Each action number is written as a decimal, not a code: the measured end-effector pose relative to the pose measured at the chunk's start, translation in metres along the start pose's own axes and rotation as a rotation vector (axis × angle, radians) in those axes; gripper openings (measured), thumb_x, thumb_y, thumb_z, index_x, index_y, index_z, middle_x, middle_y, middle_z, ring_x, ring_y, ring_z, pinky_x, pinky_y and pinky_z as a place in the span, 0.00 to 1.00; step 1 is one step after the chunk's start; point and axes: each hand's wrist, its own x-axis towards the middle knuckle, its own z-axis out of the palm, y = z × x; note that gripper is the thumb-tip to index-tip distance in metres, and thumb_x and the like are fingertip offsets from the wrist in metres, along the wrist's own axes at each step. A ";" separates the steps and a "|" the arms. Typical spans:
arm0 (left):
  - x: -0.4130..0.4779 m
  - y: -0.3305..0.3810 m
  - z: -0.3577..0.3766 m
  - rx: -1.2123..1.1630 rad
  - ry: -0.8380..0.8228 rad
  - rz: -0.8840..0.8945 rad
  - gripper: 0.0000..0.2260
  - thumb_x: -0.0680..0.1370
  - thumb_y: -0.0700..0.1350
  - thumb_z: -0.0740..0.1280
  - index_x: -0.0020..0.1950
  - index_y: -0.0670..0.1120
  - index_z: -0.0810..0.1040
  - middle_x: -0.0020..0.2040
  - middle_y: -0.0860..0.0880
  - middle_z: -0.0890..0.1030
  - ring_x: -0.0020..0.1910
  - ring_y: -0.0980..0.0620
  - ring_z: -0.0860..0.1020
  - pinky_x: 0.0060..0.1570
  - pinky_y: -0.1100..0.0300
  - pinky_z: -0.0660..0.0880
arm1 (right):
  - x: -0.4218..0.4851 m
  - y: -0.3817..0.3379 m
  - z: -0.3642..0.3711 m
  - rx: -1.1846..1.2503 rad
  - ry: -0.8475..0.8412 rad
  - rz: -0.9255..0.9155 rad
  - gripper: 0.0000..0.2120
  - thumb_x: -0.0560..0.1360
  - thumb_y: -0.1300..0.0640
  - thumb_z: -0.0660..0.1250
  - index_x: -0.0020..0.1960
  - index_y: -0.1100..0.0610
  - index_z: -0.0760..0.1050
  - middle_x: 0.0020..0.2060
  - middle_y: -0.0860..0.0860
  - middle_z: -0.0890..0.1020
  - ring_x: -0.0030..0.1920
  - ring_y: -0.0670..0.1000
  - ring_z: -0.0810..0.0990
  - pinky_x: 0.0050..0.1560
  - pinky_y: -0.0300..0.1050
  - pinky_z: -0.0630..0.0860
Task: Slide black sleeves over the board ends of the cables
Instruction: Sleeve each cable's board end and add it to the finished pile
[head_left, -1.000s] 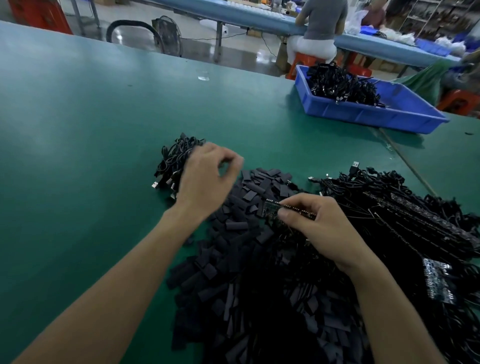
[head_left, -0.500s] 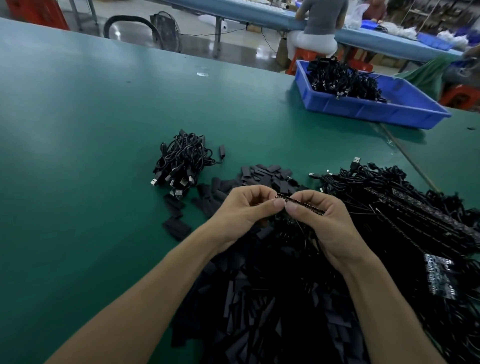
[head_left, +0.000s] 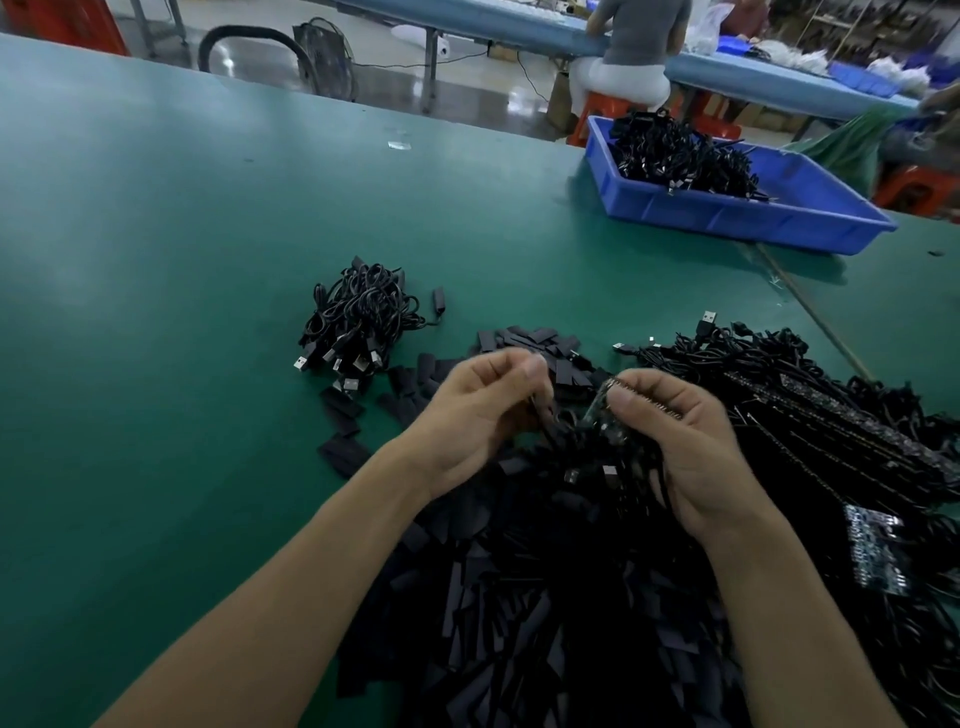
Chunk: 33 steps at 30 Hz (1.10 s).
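Note:
My right hand (head_left: 691, 441) pinches a small dark circuit board (head_left: 608, 415) on the end of a black cable, thumb on top. Just left of it, my left hand (head_left: 478, 410) has its fingers curled and pinches something thin and black; motion blur hides whether it is a sleeve or the cable. Both hands hover over a wide heap of flat black sleeves (head_left: 519, 597) on the green table (head_left: 182, 312). A mass of cables with boards (head_left: 831, 415) lies to the right. A small bundle of coiled cables (head_left: 358, 317) sits to the left.
A blue tray (head_left: 737, 213) holding black cables stands at the back right. Loose sleeves (head_left: 340, 452) are scattered left of the heap. A person sits at another bench (head_left: 467, 21) beyond the table's far edge, near a fan (head_left: 324, 52).
My left hand came back from the coiled bundle to meet the right hand at the board, and has now pulled slightly left. The board in my right hand has tilted downward.

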 end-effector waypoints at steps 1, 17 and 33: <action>0.000 0.005 -0.002 -0.027 0.038 0.036 0.10 0.77 0.48 0.66 0.39 0.48 0.83 0.40 0.49 0.82 0.41 0.53 0.80 0.49 0.57 0.81 | 0.002 -0.004 -0.003 -0.030 0.084 -0.037 0.05 0.66 0.56 0.78 0.41 0.51 0.85 0.37 0.51 0.85 0.35 0.47 0.83 0.39 0.41 0.82; -0.005 0.068 -0.012 0.588 0.343 0.376 0.14 0.85 0.37 0.57 0.59 0.53 0.79 0.29 0.58 0.66 0.27 0.58 0.60 0.25 0.66 0.58 | 0.021 0.002 0.027 -1.057 -0.190 0.020 0.09 0.82 0.50 0.65 0.50 0.51 0.83 0.39 0.46 0.85 0.39 0.45 0.82 0.41 0.34 0.76; -0.004 0.054 -0.038 0.690 0.476 0.315 0.07 0.80 0.39 0.70 0.48 0.52 0.81 0.36 0.52 0.84 0.31 0.54 0.81 0.33 0.64 0.77 | 0.064 0.034 0.041 -1.501 -0.017 0.081 0.27 0.79 0.43 0.68 0.74 0.52 0.68 0.64 0.56 0.75 0.64 0.59 0.74 0.63 0.54 0.74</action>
